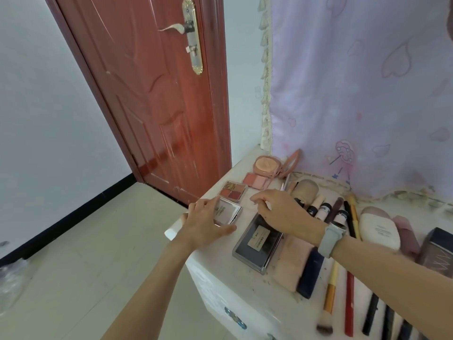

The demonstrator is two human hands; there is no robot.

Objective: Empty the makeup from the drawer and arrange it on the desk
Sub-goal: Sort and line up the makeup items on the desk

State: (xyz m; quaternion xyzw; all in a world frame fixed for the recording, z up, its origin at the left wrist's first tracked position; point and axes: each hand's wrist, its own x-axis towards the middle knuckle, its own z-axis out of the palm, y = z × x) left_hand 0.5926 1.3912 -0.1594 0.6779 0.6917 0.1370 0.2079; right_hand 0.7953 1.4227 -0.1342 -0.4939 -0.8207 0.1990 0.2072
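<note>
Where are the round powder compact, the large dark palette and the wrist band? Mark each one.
round powder compact (265,165), head view, on its peach puff.
large dark palette (257,244), head view, on its lid label.
wrist band (329,241), head view, on the grey strap.

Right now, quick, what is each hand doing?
Left hand: fingers around the small silver square compact on the white desk.
Right hand: pinching a thin white stick.

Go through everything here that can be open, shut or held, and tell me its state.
Door: shut.
Round powder compact: open.
Four-pan palette: open.
White compact: shut, left hand on it.
Dark palette: shut.
Right hand: holds a thin white stick.
</note>
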